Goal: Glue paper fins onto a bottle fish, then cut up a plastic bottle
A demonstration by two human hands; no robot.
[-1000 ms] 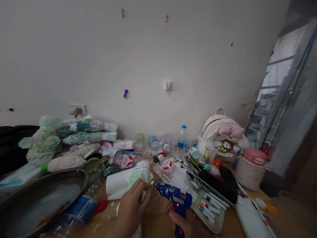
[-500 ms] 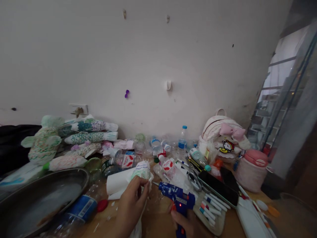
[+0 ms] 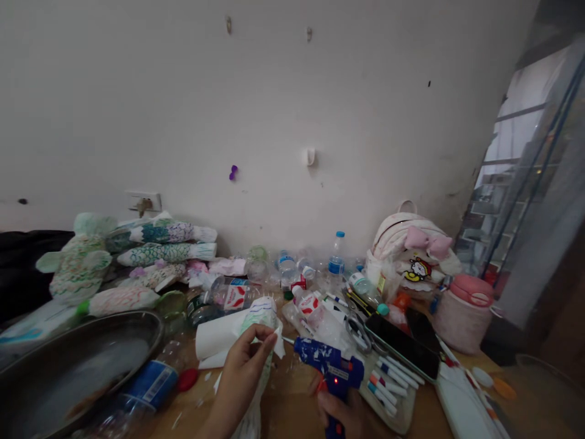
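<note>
My left hand point(image 3: 249, 360) pinches the edge of a white paper piece with green and purple marks point(image 3: 261, 312), at the lower middle. My right hand point(image 3: 340, 407) is wrapped round the handle of a blue glue gun point(image 3: 328, 361) with a small red light lit. The gun's nozzle points left toward the pinched paper, with a small gap between them. A white paper roll point(image 3: 219, 334) lies just behind my left hand. Part of the paper hangs down below that hand, over the wooden table point(image 3: 287, 396).
A large dark pan point(image 3: 155, 323) and a blue-labelled bottle point(image 3: 153, 383) are at left. Decorated paper fish point(image 3: 167, 253) lie behind. Scissors point(image 3: 358, 334), a phone point(image 3: 402, 346), markers point(image 3: 386, 390), a pink jar point(image 3: 464, 317) and a backpack point(image 3: 411, 250) stand or lie at right.
The glue gun has moved slightly right, away from the paper. My left fingers have shifted a little, and a white paper flap now shows to their right.
</note>
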